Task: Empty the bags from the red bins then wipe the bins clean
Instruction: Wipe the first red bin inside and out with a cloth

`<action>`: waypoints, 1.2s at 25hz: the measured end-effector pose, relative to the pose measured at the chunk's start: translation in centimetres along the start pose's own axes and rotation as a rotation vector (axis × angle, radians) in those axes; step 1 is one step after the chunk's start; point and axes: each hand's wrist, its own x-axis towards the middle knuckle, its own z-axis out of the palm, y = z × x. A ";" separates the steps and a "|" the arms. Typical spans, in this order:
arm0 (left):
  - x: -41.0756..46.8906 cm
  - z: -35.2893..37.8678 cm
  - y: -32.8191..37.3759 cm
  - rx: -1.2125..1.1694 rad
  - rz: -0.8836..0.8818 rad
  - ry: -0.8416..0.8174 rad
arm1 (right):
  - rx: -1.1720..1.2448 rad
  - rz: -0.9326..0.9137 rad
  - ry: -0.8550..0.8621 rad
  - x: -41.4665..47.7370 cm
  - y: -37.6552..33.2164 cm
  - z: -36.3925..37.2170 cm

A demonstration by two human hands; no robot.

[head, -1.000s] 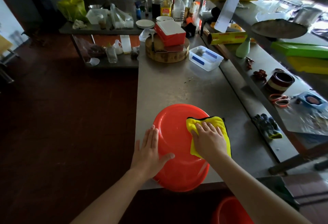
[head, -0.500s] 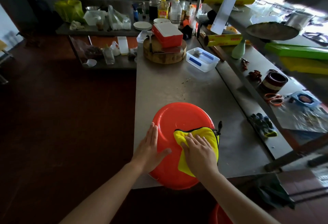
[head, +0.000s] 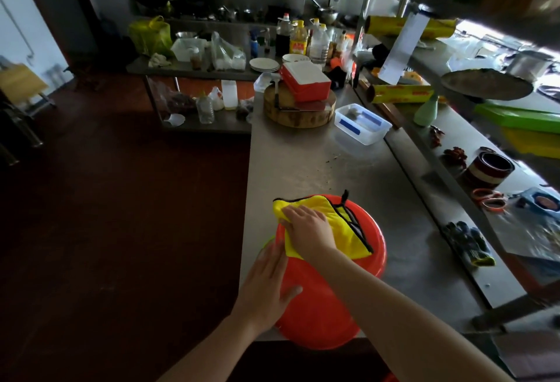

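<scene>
The left hand (head: 268, 284) lies flat on the left side of the bin (head: 315, 315), fingers straight and together, thumb spread out across the red plastic; it grips nothing. The bin sits upside down on the near end of the steel counter (head: 363, 184), its near rim jutting over the counter's edge. The right hand (head: 306, 230) crosses over the bin's base and presses a yellow cloth (head: 345, 236) onto the far left part of it, palm down, fingers laid out nearly flat on the cloth rather than curled round it. The cloth has black trim and a small black loop sticking up at its far corner.

To the right, on a lower ledge, lies a pair of dark gloves (head: 468, 242), and further along stands a brown jar (head: 488, 169). Beyond the bin the counter carries a clear tub (head: 362, 124) with blue tape, then a round wooden block (head: 298, 112) with a red box (head: 304, 81) on top. At the back stand bottles (head: 298, 39), stacked plates (head: 264, 64) and a green bag (head: 150, 36).
</scene>
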 end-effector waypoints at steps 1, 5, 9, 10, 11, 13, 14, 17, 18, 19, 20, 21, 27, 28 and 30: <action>0.0 0.0 0.0 0.016 -0.005 0.001 | -0.019 -0.027 -0.019 0.4 -0.2 0.2; -0.1 -0.2 -0.1 0.112 -0.023 -0.024 | -0.104 -0.071 -0.092 2.5 1.5 0.2; -0.3 0.1 -0.2 0.174 -0.030 0.016 | -0.096 0.049 -0.109 4.4 4.4 -0.2; -0.2 0.2 0.0 0.174 -0.039 0.022 | -0.087 0.077 -0.094 4.5 5.3 -0.6; -0.2 0.2 0.1 0.175 -0.054 0.017 | -0.080 0.103 -0.079 4.4 6.2 -1.0; -0.2 0.4 0.7 0.175 -0.080 0.013 | -0.071 0.162 -0.067 3.9 8.1 -1.6; -0.1 0.4 1.0 0.165 -0.092 0.019 | -0.061 0.195 -0.077 3.6 9.1 -1.9; -0.1 0.6 1.9 0.141 -0.140 0.043 | -0.047 0.260 -0.094 1.9 11.5 -2.0; 0.0 0.8 2.2 0.135 -0.152 0.052 | -0.047 0.279 -0.091 1.1 12.1 -2.1; 0.1 0.9 2.5 0.131 -0.163 0.060 | -0.040 0.301 -0.087 0.3 12.6 -2.3; 0.2 1.1 2.6 0.131 -0.169 0.061 | -0.026 0.322 -0.086 -0.6 13.0 -2.4; 0.2 1.4 2.8 0.135 -0.171 0.055 | -0.009 0.348 -0.084 -1.6 13.2 -2.4; 0.2 1.8 3.4 0.144 -0.181 0.089 | 0.114 0.475 0.018 -7.1 13.7 -1.6; 0.2 1.8 3.5 0.139 -0.180 0.099 | 0.130 0.487 0.044 -7.8 13.4 -1.4; 0.2 1.9 3.5 0.130 -0.168 0.120 | 0.167 0.503 0.105 -9.4 12.7 -0.9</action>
